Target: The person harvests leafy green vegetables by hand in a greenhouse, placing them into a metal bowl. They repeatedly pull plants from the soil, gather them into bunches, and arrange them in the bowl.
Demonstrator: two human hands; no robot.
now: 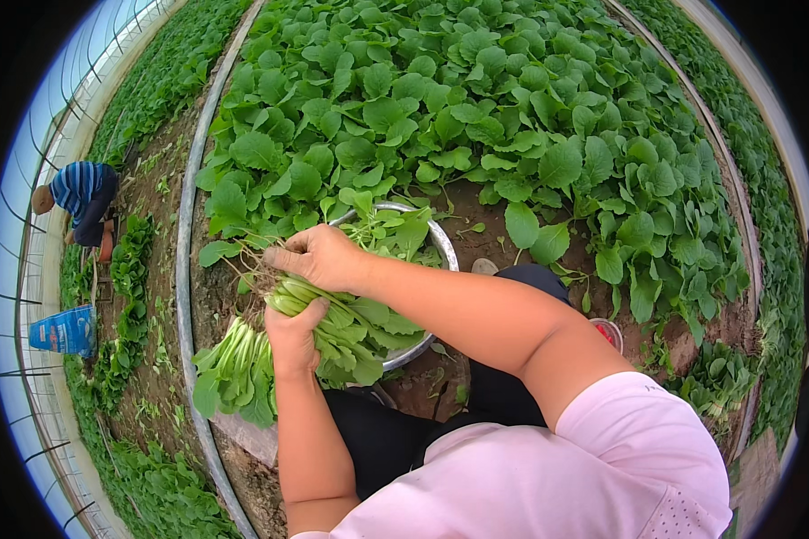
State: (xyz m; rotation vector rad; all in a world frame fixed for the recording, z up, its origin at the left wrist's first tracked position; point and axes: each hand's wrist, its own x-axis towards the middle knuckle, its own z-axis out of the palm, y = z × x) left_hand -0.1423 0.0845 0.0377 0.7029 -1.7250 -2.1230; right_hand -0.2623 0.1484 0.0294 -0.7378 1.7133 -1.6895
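Note:
A bunch of leafy greens (350,330) lies sideways in my left hand (295,333), whose thumb and fingers wrap its pale stems. Its leaves spread right, over the rim of a round metal basin (447,248). At the root end, my right hand (323,257) pinches the thin, soil-covered roots (251,269) between thumb and fingers. Loose greens (404,232) fill the visible part of the basin; the held bunch and my right arm hide the rest. Left of my left wrist, another pile of pulled greens (236,370) rests on the ground, roots upward.
A dense bed of growing greens (472,87) stretches ahead. A grey pipe (187,269) borders it on the left. Beyond that, a person in a striped shirt (84,192) bends near a blue bag (64,331). More greens (718,381) lie at right, and a red object (607,331) sits near my knee.

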